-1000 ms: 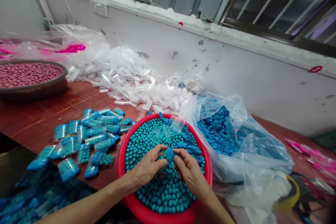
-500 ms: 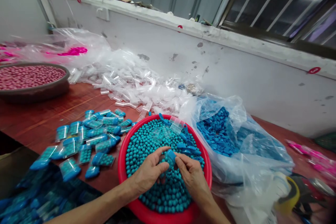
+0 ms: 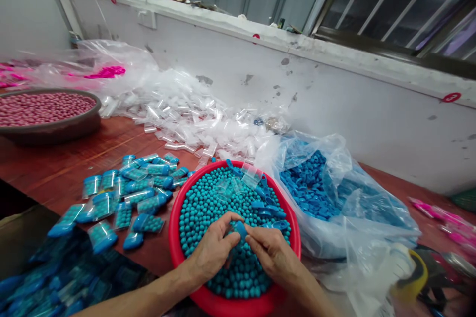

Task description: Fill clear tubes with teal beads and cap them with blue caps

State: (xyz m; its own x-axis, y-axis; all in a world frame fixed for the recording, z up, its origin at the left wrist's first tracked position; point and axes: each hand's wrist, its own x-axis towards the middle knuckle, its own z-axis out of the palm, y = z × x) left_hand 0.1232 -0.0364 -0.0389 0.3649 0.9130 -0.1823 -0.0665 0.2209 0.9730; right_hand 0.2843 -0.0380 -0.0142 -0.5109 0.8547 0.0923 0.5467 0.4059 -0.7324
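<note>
Left hand (image 3: pixel 213 247) grips a small blue-capped container (image 3: pixel 241 229) between thumb and fingers; to its right, the right hand (image 3: pixel 271 251) pinches the same container at its blue end. Both hands are over the red basin (image 3: pixel 174 230), above its turquoise beads (image 3: pixel 208 188).

At the far left of the red tabletop (image 3: pixel 122 136), a brown basin (image 3: pixel 70 128) holds pink beads (image 3: pixel 44 107), with bright pink pieces (image 3: pixel 106 72) in clear plastic behind it. At the lower left, a shadowed heap of filled packs (image 3: pixel 63 277) lies beside the tabletop's near edge. Next come loose blue-capped packs (image 3: pixel 148 203) of turquoise beads, scattered left of the red basin. Behind them, a broad pile of clear empty sleeves (image 3: pixel 193 124) spreads along the wall (image 3: pixel 334 109).

Inside the red basin, a few clear sleeves (image 3: pixel 250 177) and blue scoop-shaped pieces (image 3: pixel 266 208) rest on the beads toward the far and right sides. Just right of it, an open clear plastic bag (image 3: pixel 372 218) holds many blue pieces (image 3: pixel 308 188). Pink packs (image 3: pixel 442 218) lie at the far right, behind a blurred yellow-and-black object (image 3: pixel 414 277).
</note>
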